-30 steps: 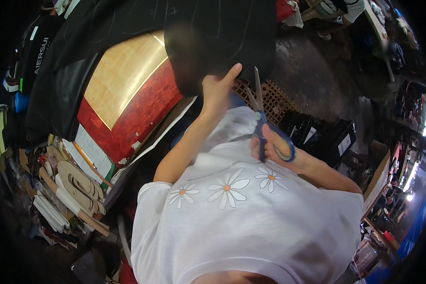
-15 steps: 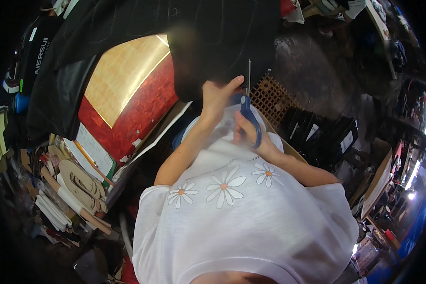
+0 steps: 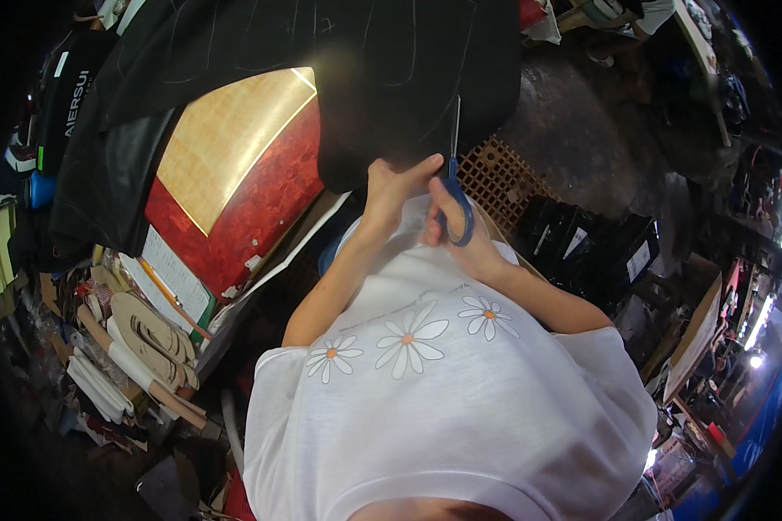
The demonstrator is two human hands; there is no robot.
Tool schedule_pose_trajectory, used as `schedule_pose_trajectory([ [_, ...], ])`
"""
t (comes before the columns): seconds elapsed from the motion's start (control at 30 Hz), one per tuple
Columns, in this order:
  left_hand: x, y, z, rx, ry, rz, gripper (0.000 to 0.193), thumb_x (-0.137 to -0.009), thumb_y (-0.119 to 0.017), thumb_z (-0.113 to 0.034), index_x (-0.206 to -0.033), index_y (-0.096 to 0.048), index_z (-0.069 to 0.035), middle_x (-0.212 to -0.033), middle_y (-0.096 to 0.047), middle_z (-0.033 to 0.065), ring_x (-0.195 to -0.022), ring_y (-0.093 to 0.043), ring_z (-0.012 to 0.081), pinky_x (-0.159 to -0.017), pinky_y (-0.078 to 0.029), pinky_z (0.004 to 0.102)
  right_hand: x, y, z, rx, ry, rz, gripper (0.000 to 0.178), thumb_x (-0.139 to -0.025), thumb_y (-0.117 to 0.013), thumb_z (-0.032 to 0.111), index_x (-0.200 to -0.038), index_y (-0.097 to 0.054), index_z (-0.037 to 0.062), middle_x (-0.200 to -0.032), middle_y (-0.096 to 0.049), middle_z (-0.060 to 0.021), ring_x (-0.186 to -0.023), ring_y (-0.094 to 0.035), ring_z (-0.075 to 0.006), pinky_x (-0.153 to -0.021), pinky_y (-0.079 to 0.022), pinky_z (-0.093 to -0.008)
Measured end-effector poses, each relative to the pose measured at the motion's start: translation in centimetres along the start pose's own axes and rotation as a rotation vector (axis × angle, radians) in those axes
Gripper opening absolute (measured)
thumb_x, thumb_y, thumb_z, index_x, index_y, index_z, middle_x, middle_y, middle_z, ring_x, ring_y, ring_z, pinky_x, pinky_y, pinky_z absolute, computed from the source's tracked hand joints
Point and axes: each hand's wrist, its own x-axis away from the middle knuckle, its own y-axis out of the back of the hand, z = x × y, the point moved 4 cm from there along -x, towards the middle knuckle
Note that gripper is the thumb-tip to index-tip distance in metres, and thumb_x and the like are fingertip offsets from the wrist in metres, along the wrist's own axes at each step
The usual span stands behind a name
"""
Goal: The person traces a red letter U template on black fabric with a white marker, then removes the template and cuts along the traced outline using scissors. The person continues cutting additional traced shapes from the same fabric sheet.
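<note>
Black sheet (image 3: 391, 113) with pale marking lines, head view: partly over the red-and-woodgrain tabletop (image 3: 235, 152), near edge pinched by the left hand (image 3: 386, 189), thumb on top. Right hand (image 3: 460, 239) grips the blue-handled scissors (image 3: 454, 171) just beside that thumb, blades pointing away over the sheet; view's too poor to tell if they're biting material.

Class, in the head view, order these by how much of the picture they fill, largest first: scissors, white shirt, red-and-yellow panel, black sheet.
1. White shirt and black sheet: too alike to rank
2. Red-and-yellow panel
3. Scissors
</note>
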Motion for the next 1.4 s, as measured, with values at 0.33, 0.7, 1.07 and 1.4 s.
schedule_pose_trajectory([
  [0.33,0.7,0.0,-0.6,0.048,0.058,0.086,0.023,-0.077,-0.075,-0.013,-0.089,-0.064,0.003,-0.078,-0.065,0.0090,-0.069,-0.062,0.0140,-0.064,-0.048,0.0269,-1.0,-0.7,1.6,-0.028,0.121,0.004,0.044,-0.091,-0.053,0.055,-0.083,-0.050,0.0114,-0.060,-0.045,-0.0002,-0.057,-0.045,-0.0106,-0.060,-0.040,-0.0266],
  [0.7,1.2,-0.1,-1.3,0.060,0.099,0.147,0.017,-0.081,-0.071,-0.013,-0.087,-0.063,0.001,-0.068,-0.064,0.0074,-0.058,-0.060,0.0121,-0.054,-0.043,0.0250,-2.4,-0.6,2.3,-0.068,0.152,0.023,0.037,-0.089,-0.060,0.049,-0.085,-0.052,0.0127,-0.058,-0.044,0.0026,-0.051,-0.044,-0.0068,-0.055,-0.042,-0.0246],
  [1.07,1.6,0.3,-1.3,0.050,0.038,0.010,0.019,-0.077,-0.076,-0.013,-0.091,-0.069,-0.003,-0.082,-0.068,0.0022,-0.070,-0.060,0.0072,-0.067,-0.047,0.0250,-5.6,0.3,5.5,-0.051,0.286,-0.046,0.052,-0.083,-0.059,0.061,-0.090,-0.057,0.0098,-0.073,-0.052,0.0021,-0.062,-0.048,-0.0078,-0.055,-0.038,-0.0227],
  [1.4,1.8,0.6,-0.8,0.055,0.038,0.029,0.020,-0.077,-0.076,-0.012,-0.093,-0.068,-0.003,-0.085,-0.068,0.0011,-0.072,-0.059,0.0069,-0.068,-0.046,0.0241,-5.5,1.2,5.5,-0.001,0.172,-0.066,0.042,-0.084,-0.061,0.059,-0.086,-0.059,0.0164,-0.063,-0.049,0.0067,-0.055,-0.043,-0.0046,-0.053,-0.036,-0.0216],
])
